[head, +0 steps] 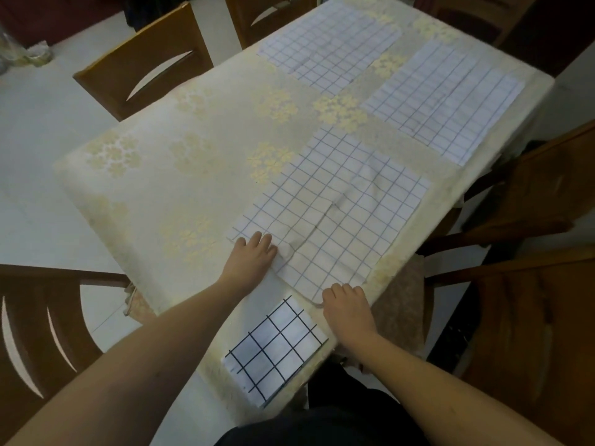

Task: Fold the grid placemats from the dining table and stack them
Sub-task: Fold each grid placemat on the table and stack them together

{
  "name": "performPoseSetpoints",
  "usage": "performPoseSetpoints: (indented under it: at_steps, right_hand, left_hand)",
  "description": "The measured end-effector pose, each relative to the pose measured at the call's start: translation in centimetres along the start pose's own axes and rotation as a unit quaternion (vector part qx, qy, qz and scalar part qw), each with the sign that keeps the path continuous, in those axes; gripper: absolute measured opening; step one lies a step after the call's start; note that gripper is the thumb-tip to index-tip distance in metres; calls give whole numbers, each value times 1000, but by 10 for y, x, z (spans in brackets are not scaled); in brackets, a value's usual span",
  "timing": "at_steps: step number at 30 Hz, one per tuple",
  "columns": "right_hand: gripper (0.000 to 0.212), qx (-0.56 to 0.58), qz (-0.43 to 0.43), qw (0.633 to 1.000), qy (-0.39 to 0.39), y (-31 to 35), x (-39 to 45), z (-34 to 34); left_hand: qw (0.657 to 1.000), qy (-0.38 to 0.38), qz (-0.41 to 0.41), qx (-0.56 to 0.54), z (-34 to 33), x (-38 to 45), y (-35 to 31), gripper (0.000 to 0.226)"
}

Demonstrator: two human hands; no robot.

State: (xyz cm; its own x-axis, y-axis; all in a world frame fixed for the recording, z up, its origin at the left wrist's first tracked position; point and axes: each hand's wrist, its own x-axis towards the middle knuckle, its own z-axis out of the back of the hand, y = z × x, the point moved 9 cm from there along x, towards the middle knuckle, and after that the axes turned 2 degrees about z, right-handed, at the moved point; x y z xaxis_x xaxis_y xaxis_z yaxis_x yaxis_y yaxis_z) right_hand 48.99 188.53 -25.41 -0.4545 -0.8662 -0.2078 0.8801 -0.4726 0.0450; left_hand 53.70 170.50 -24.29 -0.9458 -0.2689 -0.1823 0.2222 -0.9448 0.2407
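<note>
— Nearest to us, at six o'clock on the desk [193, 162], lies one folded placemat [273, 349] with bold dark grid lines, right at the desk edge.

— And the one being handled?

— Just beyond it, toward twelve o'clock, is a flat placemat [331, 207] with a crease running through its middle. The left hand [251, 255] lies palm down on its near left corner, fingers [260, 239] spread flat and not gripping. The right hand [347, 304] is at its near right corner, fingers [341, 289] curled over the edge of the cloth, pinching it.

— How many placemats altogether?

— Four. Besides those two, one spread mat [447, 98] lies at about two o'clock by the right edge, and another spread mat [331, 43] at about one o'clock, farther off. All rest on a pale tablecloth with yellow flower clusters.

— Chairs?

— Six wooden chairs show, counting partial ones: one [145, 59] at ten o'clock, one [267, 14] at twelve, one [45, 333] at eight, two on the right [531, 204] [528, 333], and one [467, 8] at the far right corner, barely visible.
</note>
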Motion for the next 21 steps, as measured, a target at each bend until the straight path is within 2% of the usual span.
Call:
performPoseSetpoints:
  at_steps: [4, 7, 11, 13, 17, 21]
  right_hand:
    - [38, -15, -5, 999, 39, -7, -7, -6]
    - [36, 31, -23, 999, 7, -9, -15, 9]
    - [16, 60, -21, 998, -17, -1, -30, 29]
    - [22, 86, -26, 996, -5, 2, -37, 30]
    - [17, 133, -45, 990, 0, 4, -48, 45]
    - [15, 168, -98, 981, -20, -5, -53, 71]
  left_hand:
    - [999, -21, 28, -26, 9, -3, 13, 35]
    - [998, -33, 51, -27, 16, -12, 25, 34]
    - [996, -59, 66, -26, 26, -26, 39, 33]
    - [995, -60, 68, -29, 32, -33, 43, 32]
    - [993, -22, 95, -64, 39, -48, 54, 28]
    - [987, -48, 110, -105, 59, -55, 62, 33]
